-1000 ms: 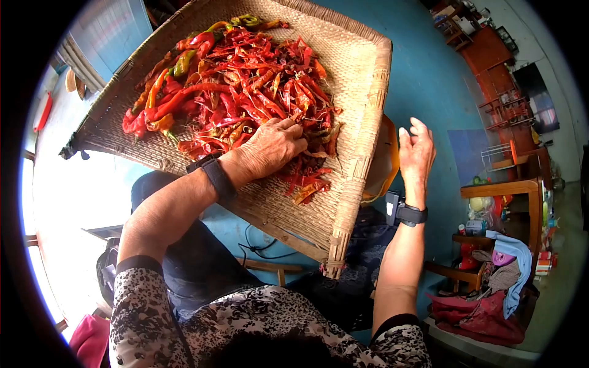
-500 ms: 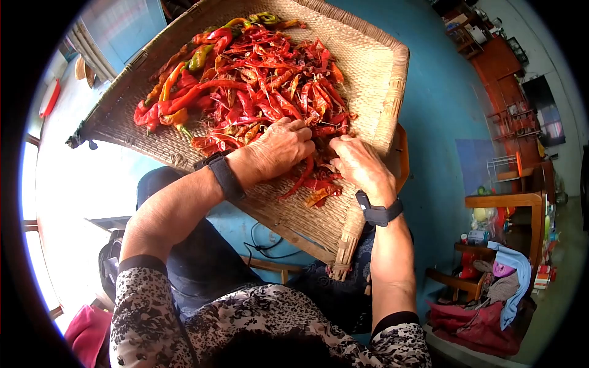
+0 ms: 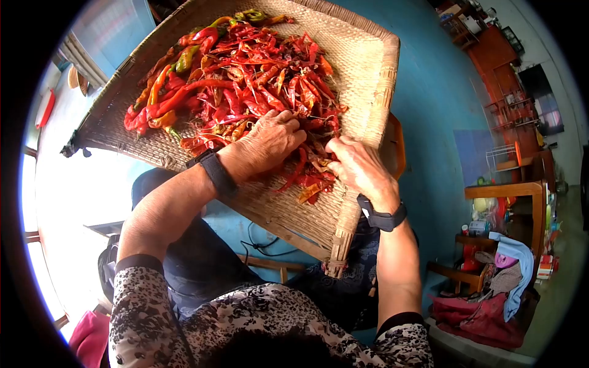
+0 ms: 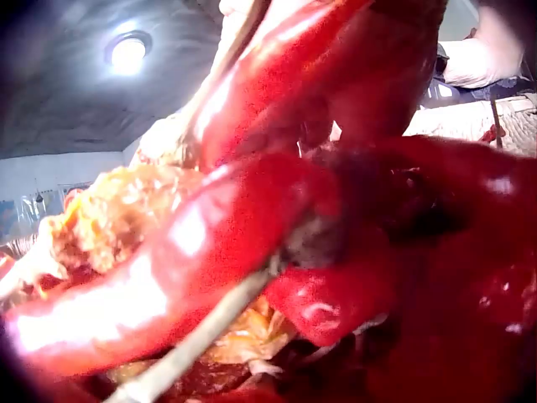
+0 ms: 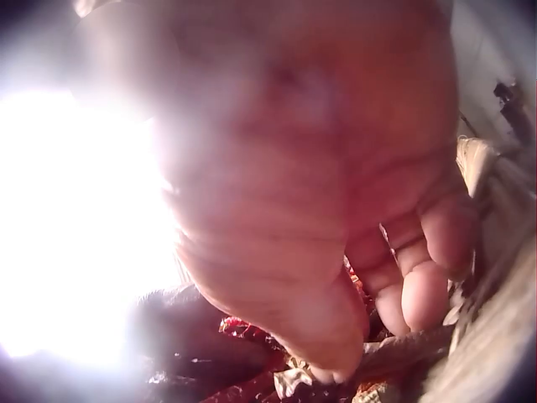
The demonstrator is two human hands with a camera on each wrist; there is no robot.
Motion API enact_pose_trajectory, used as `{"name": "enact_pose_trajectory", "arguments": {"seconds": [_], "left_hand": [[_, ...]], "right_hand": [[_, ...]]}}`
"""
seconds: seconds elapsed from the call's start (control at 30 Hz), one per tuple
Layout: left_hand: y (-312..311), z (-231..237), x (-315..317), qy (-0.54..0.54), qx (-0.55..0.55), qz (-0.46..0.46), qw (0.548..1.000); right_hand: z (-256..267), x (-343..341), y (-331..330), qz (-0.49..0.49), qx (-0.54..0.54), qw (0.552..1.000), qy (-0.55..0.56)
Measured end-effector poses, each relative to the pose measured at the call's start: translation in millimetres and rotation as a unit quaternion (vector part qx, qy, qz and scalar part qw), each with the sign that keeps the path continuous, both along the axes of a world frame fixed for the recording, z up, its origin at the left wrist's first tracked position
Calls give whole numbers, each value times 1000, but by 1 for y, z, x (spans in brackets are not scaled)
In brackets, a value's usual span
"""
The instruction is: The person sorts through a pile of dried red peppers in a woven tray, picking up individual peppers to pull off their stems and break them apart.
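A wide, shallow woven basket (image 3: 368,73) tilts across the person's lap, with a heap of red chili peppers (image 3: 264,67) in it, many of them dried and wrinkled. The left hand (image 3: 270,142) lies low on the heap's near side, its fingers bent down and their tips hidden. Glossy red chili peppers (image 4: 201,243) fill the left wrist view, one with a pale stem. Close beside it, the right hand (image 3: 363,167) pinches a dried chili pepper (image 5: 411,348) at the heap's right edge, thumb and fingers pointing down.
Fresher red and green peppers (image 3: 185,58) lie along the basket's left side. An orange-rimmed container (image 3: 396,147) shows behind its right edge. At the right stands a wooden chair (image 3: 503,191) heaped with cloths. A dark cable (image 3: 261,245) runs over the blue floor.
The right hand has come in from beyond the basket's right edge to the chili peppers, its fingers now bent downward. The left hand keeps nearly the same place on the heap.
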State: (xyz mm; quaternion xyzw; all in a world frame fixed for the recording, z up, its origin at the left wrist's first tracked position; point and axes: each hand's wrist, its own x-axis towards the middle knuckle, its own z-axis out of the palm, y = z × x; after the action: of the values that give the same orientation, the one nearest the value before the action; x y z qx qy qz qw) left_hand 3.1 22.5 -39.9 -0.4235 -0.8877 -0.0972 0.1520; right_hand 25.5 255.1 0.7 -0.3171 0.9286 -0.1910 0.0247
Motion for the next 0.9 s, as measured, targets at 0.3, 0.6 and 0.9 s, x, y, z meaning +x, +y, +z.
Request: {"name": "enact_pose_trajectory", "arguments": {"seconds": [0.3, 0.6, 0.9], "left_hand": [[-4, 13, 2, -28, 12, 26, 999], [-7, 16, -2, -8, 38, 12, 999], [-2, 15, -1, -12, 53, -2, 999]], "right_hand": [[15, 1, -2, -48, -15, 998, 25], [26, 2, 18, -132, -154, 974, 102], [29, -8, 83, -374, -65, 912, 157]]}}
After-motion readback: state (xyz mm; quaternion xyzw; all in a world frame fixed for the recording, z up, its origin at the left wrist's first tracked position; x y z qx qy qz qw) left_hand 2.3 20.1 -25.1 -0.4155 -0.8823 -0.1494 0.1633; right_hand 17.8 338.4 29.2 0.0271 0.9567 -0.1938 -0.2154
